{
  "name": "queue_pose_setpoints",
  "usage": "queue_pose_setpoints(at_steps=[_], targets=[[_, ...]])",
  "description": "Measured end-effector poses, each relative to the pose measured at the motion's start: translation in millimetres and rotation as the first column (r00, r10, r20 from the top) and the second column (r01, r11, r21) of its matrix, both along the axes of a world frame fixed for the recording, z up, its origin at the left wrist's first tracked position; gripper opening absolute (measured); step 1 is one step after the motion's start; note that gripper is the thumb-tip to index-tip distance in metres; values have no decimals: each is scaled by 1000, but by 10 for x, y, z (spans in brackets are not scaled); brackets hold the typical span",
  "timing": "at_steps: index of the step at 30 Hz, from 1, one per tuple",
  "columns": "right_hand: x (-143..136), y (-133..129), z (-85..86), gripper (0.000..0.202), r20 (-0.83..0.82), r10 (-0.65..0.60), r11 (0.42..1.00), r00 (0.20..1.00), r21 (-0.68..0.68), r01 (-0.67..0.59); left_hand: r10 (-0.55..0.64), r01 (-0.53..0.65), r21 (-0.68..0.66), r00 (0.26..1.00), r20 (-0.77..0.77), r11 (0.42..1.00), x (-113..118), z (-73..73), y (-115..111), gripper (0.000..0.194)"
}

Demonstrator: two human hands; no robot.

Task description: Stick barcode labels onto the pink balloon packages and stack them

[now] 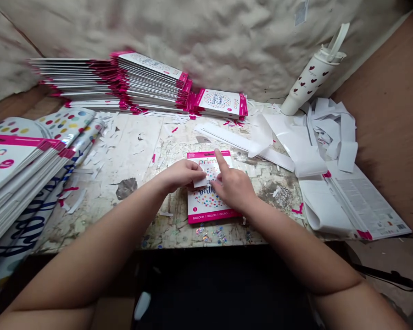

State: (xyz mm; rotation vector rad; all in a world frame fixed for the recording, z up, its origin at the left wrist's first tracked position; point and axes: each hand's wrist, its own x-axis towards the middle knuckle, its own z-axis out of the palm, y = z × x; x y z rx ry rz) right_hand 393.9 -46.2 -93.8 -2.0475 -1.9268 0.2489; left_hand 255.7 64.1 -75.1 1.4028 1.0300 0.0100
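Pink and white, the flat balloon packet [206, 201] lies on the surface [137, 151], under both hands. Just over its middle, the left hand [187, 176] pinches a small white slip [199, 182] between thumb and fingers. The right hand [237, 188] reaches over the packet's side, index finger extended; its thumb comes near the slip, but I cannot tell whether it grips anything. The packet is probably light, fairly stiff and a bit slippery, best steadied by its side edges; the slip looks thin and easily creased, better taken by a corner. Beyond the left hand rise stacked packets [151, 87]; right of the right hand lie loose white strips [306, 160], with a tumbler [304, 85] farther off.
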Motion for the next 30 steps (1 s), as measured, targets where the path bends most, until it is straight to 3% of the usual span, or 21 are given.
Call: queue_pose_setpoints(at_steps=[6, 13, 18, 25, 30], targets=[[72, -250, -103, 90, -141, 255, 967, 957, 35, -253, 13, -13, 31, 1000, -5, 999, 45, -56, -4, 18], [209, -226, -86, 82, -199, 290, 955, 936, 0, -295, -9, 29, 157, 992, -129, 987, 181, -128, -43, 10], [329, -283, -129, 78, -179, 295, 955, 939, 26, -295, -17, 29, 122, 995, -96, 992, 178, -116, -43, 14], [216, -209, -259, 81, -232, 361, 931, 903, 30, -365, 22, -14, 114, 998, -66, 993, 229, -83, -63, 10], [316, -176, -211, 79, -352, 338, 935, 873, 17, -355, -9, 11, 24, 998, -62, 1000, 236, -111, -73, 24]])
